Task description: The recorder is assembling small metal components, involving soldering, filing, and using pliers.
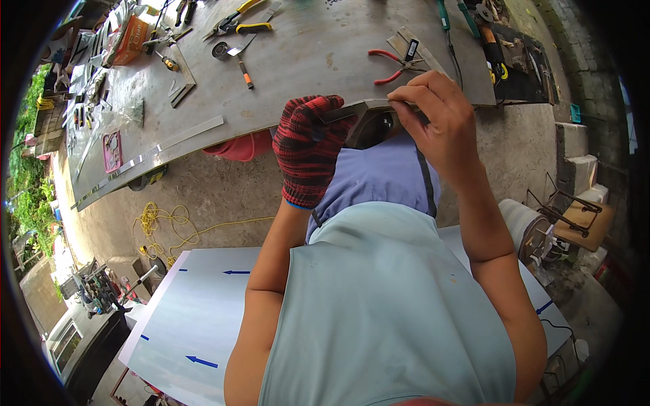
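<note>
My left hand [306,150], in a red and black striped knit glove, is closed around one end of a thin, bent metal strip [352,109]. At the strip's other end, my bare right hand [441,125] pinches the metal between thumb and fingertips. This piece is held at the near edge of the grey metal table [305,68], just in front of my body. Pliers with red handles [396,66] lie beyond my right hand, beside a flat metal bar [423,51]. The gloved fingers partly hide the strip.
Yellow-handled snips [240,17], a black tape roll [220,50] and an orange-handled tool [245,74] lie farther back. A long metal strip [189,135] runs along the table's left edge. Yellow cord [159,220] coils on the floor. Behind me is a pale sheet [196,311] with blue arrows.
</note>
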Available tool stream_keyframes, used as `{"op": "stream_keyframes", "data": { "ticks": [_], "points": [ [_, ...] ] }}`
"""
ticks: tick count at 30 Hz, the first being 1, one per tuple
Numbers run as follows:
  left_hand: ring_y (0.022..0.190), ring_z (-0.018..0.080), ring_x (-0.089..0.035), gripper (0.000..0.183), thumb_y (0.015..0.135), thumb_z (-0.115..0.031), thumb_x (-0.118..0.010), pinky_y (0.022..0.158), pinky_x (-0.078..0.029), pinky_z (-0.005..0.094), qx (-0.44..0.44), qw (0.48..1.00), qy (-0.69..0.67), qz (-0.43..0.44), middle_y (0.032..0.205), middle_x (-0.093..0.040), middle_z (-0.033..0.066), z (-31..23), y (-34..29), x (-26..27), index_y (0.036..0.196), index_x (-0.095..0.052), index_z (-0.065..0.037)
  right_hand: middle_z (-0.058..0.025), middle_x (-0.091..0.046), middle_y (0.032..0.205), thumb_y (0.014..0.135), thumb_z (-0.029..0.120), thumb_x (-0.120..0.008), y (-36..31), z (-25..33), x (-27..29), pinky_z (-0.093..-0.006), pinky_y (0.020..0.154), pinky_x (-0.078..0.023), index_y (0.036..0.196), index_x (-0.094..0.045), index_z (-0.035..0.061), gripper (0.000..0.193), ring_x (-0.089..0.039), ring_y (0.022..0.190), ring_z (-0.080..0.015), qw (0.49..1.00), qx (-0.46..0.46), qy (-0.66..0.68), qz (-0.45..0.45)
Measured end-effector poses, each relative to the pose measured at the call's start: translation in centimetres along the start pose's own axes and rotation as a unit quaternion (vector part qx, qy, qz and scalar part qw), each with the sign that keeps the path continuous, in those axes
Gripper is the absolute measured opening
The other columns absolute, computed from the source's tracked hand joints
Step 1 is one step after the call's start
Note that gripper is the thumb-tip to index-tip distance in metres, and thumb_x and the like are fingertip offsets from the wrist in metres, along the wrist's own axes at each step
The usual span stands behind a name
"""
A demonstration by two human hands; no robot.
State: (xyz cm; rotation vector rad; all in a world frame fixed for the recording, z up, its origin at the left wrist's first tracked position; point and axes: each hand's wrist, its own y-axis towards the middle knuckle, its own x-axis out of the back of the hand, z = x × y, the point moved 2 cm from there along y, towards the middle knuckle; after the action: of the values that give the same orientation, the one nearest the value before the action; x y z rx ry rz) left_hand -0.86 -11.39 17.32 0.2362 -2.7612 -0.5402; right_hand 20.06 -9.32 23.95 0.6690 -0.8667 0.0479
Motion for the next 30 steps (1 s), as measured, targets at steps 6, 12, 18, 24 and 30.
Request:
{"op": "stream_keyframes", "data": {
  "ticks": [6,12,18,24,30],
  "points": [
    [0.087,0.0157,-0.069,0.037,0.076,0.001,-0.089,0.076,-0.057,0.0305,-0.016,1.0,0.005,-0.001,0.105,-0.07,0.0068,-0.7,0.0,0.2,0.109,-0.073,-0.009,-0.0029,-0.065,0.09,0.081,0.005,-0.081,-0.1,0.3,0.2,-0.038,0.077,-0.049,0.093,-0.072,0.009,0.015,-0.064,0.084,-0.0245,1.0,-0.005,-0.003,-0.002],
    [0.093,0.0191,-0.071,0.036,0.077,-0.001,-0.089,0.078,-0.058,0.0323,-0.013,0.999,-0.048,-0.003,0.108,-0.071,0.0072,-0.1,0.1,0.1,0.108,-0.072,-0.008,-0.003,-0.065,0.089,0.08,0.004,-0.082,0.2,0.7,0.4,-0.0382,0.076,-0.05,0.093,-0.072,0.0088,0.016,-0.064,0.083,-0.0247,1.0,0.005,-0.005,-0.005],
    [0.097,0.0231,-0.072,0.035,0.078,-0.001,-0.088,0.082,-0.059,0.0343,-0.031,0.999,0.006,-0.011,0.109,-0.072,0.0095,-0.3,0.0,0.3,0.108,-0.072,-0.007,-0.005,-0.066,0.092,0.078,-0.004,-0.081,0.2,0.9,0.8,-0.0346,0.074,-0.052,0.098,-0.075,0.007,0.024,-0.066,0.084,-0.0231,1.0,0.011,-0.013,0.005],
    [0.096,0.0235,-0.072,0.037,0.076,-0.002,-0.09,0.085,-0.058,0.0349,-0.064,0.996,0.018,-0.052,0.107,-0.073,0.0091,-1.3,-0.4,0.5,0.108,-0.072,-0.008,-0.0043,-0.066,0.09,0.076,-0.005,-0.082,0.0,2.1,1.1,-0.0343,0.07,-0.051,0.097,-0.076,0.0069,0.025,-0.064,0.08,-0.0218,1.0,0.007,-0.029,-0.008],
    [0.095,0.0187,-0.067,0.035,0.078,0.0,-0.091,0.086,-0.056,0.0333,-0.054,0.996,0.012,-0.072,0.105,-0.069,0.0075,-1.2,-1.2,0.0,0.106,-0.07,-0.004,-0.0042,-0.065,0.088,0.076,-0.005,-0.083,-0.1,3.1,1.2,-0.0331,0.068,-0.05,0.097,-0.076,0.007,0.025,-0.061,0.078,-0.0205,0.999,0.003,-0.031,-0.022]
  ]
}}
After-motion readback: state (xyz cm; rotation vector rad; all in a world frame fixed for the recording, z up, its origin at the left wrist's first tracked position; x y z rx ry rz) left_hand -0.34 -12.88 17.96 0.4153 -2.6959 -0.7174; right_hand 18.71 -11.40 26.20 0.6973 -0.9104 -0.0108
